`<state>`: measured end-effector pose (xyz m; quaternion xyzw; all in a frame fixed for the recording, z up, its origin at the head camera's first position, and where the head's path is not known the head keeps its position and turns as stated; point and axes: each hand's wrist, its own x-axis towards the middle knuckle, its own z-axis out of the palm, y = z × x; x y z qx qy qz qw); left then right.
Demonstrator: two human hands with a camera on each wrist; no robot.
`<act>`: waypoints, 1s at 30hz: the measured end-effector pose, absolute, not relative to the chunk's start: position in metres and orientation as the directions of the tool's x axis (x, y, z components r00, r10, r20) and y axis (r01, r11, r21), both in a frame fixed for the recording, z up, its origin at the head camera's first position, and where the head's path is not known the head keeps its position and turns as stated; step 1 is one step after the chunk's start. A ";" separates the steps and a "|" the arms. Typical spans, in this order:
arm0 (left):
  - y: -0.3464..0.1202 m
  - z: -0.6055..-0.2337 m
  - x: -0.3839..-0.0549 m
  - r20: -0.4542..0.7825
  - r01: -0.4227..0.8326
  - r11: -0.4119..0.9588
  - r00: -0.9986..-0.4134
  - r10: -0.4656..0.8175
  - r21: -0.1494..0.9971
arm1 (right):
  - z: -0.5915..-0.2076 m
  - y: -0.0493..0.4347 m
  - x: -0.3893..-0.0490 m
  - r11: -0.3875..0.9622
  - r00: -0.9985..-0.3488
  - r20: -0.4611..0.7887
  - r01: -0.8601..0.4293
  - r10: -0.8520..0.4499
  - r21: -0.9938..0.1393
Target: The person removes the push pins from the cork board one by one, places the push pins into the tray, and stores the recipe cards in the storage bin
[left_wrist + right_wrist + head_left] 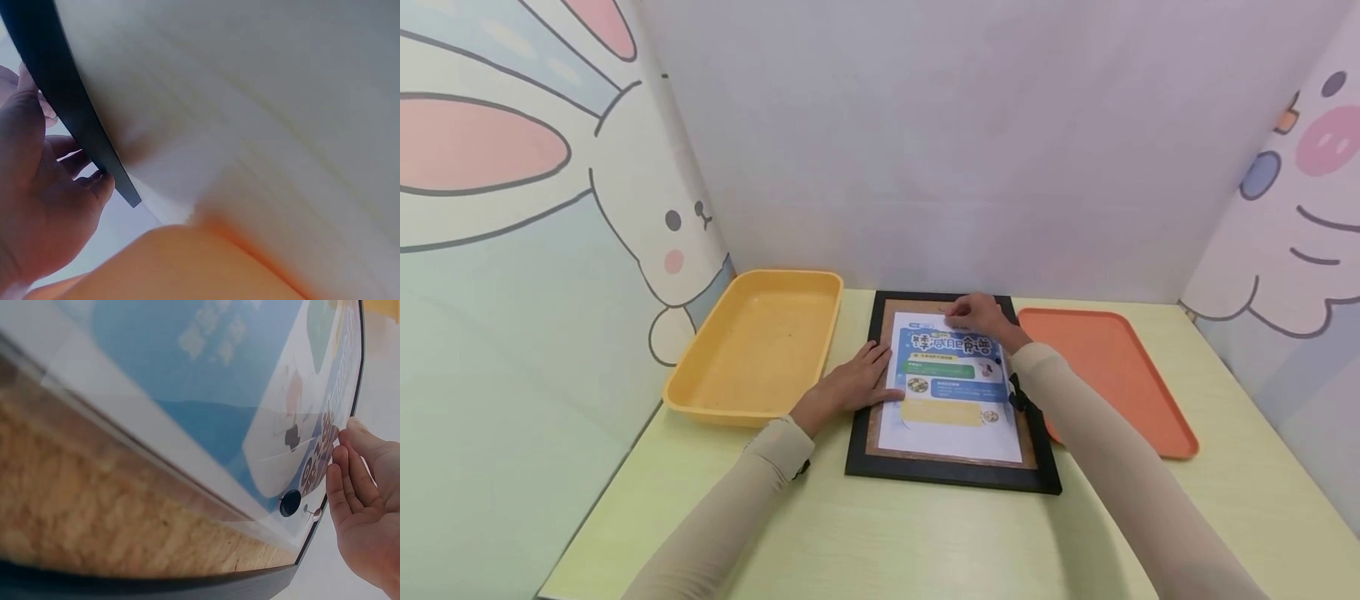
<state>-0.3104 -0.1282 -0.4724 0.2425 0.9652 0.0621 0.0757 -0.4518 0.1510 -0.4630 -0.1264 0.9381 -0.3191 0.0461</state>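
Glossy printed sheet (955, 387) is laid flat on grainy cork board (125, 519) in a rectangular black frame (955, 476). Round black pin head (290, 503) is seen near its edge. Sheet's left edge is touched by left hand (859, 381), fingers spread; right hand's (981, 317) fingertips are pinched together at the top, held item can't be told.

The left hand (859, 380) rests on the board's (955, 474) left edge, fingers extended; the right hand (983, 317) is at its far end, thumb and fingertips pinched.
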 end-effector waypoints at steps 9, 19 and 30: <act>-0.128 -0.470 -0.308 -0.105 0.466 0.871 -0.869 0.483 0.157 | -0.462 0.150 -0.448 0.755 -0.960 0.011 -0.227 -0.280 -0.615; -0.128 -0.470 -0.307 -0.105 0.462 0.873 -0.871 0.480 0.158 | -0.462 0.151 -0.449 0.764 -0.955 0.021 -0.249 -0.295 -0.596; -0.128 -0.470 -0.306 -0.102 0.460 0.873 -0.872 0.478 0.164 | -0.460 0.158 -0.450 0.741 -0.953 0.044 -0.262 -0.300 -0.618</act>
